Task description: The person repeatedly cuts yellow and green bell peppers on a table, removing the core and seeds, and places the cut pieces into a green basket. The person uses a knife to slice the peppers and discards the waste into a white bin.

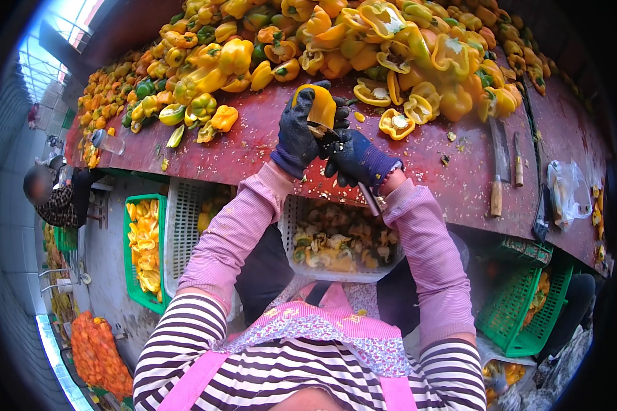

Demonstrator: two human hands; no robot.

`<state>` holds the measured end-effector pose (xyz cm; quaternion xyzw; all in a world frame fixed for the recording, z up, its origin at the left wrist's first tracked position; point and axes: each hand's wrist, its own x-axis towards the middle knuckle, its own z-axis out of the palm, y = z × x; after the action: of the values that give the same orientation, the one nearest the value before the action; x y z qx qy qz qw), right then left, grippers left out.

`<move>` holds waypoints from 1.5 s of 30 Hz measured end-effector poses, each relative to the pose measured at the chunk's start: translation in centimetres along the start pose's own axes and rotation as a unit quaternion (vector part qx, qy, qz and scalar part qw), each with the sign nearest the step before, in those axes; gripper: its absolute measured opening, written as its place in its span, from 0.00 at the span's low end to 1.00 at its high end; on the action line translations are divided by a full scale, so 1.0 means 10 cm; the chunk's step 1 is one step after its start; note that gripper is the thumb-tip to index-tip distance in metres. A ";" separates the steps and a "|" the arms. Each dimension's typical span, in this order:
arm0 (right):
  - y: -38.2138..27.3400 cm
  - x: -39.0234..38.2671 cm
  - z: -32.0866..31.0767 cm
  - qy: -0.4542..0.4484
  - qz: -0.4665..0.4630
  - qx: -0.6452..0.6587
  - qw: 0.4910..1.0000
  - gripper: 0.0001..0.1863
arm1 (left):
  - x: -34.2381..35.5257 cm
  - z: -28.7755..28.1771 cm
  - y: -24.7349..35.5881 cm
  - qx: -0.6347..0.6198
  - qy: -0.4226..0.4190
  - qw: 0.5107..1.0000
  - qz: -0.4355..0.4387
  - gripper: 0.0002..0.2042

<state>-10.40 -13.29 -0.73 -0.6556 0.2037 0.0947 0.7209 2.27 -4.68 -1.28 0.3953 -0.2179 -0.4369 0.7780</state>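
Note:
Both of my hands wear dark work gloves and meet above the red tabletop (226, 140). My left hand (296, 137) is wrapped round a yellow bell pepper (320, 106), holding it up at the table's near side. Close against the pepper's lower end, my right hand (355, 156) is closed on a knife; its handle (369, 199) sticks out below the wrist. Fingers partly cover the blade. Halved yellow peppers (396, 123) lie just beyond my right hand, at the edge of a large heap of peppers (336, 41). Pale seeds are scattered over the table.
Below the table edge, a white crate (301, 264) holds pepper cores. A large knife (498, 161), a small knife (518, 161) and a plastic bag (567, 192) lie at right. Green crates (127, 253) and a seated person (62, 198) are at left.

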 end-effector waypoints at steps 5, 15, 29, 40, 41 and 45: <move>0.15 -0.17 0.09 -0.081 -0.111 -0.245 0.960 0.12 | -0.08 -0.35 0.30 -0.077 0.031 0.996 -0.023 0.26; 0.42 0.06 -1.24 0.439 0.059 -0.405 0.800 0.18 | -0.89 -0.92 1.21 0.501 0.080 0.849 -0.146 0.26; 0.43 0.34 -0.03 0.247 0.012 0.306 0.919 0.14 | 0.13 0.06 -0.60 0.080 0.070 0.993 -0.043 0.20; 0.10 0.21 -0.05 0.151 0.018 0.147 0.977 0.14 | 0.10 -0.15 -0.31 0.179 0.050 0.976 0.115 0.17; 0.08 0.22 0.00 0.131 0.022 0.175 0.976 0.14 | 0.12 -0.13 -0.33 0.216 0.061 0.964 0.143 0.16; 0.08 0.21 0.02 0.134 -0.010 0.121 0.983 0.12 | 0.12 -0.15 -0.42 0.244 0.071 0.949 0.185 0.15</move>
<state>-8.80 -13.29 -2.32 -0.5724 0.3021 -0.0268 0.7618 1.82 -6.31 -5.53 0.5557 -0.3311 -0.1892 0.7388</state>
